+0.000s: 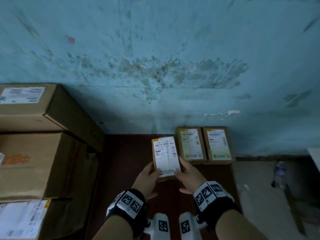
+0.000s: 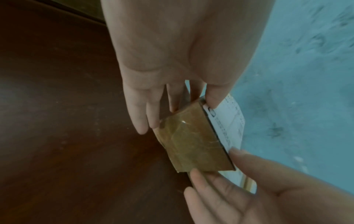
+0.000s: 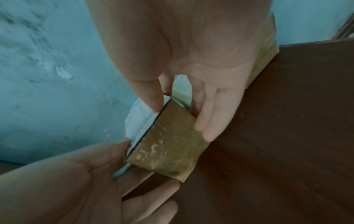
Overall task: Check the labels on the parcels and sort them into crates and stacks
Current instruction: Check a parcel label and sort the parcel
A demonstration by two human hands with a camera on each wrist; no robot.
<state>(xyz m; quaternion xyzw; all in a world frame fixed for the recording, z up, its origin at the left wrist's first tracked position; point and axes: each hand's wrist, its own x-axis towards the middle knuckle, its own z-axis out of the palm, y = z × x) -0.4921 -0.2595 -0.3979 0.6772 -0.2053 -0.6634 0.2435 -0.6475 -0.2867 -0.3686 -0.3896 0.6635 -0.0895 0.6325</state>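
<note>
A small brown cardboard parcel [image 1: 165,158] with a white shipping label on top is held above the dark red-brown table [image 1: 128,163]. My left hand [image 1: 149,172] pinches its near left corner, thumb on the label and fingers underneath. My right hand [image 1: 186,172] pinches the near right corner the same way. In the left wrist view the parcel's taped end [image 2: 193,144] faces the camera, left hand [image 2: 172,94] above it and right hand [image 2: 239,181] below. In the right wrist view the parcel [image 3: 168,147] sits between the right hand [image 3: 182,98] and the left hand [image 3: 86,174].
Two similar labelled parcels [image 1: 191,144] [image 1: 219,144] lie side by side against the worn blue wall [image 1: 155,66]. Large cardboard boxes [image 1: 39,153] are stacked at the left. A plastic bottle [image 1: 278,172] stands on the floor to the right of the table.
</note>
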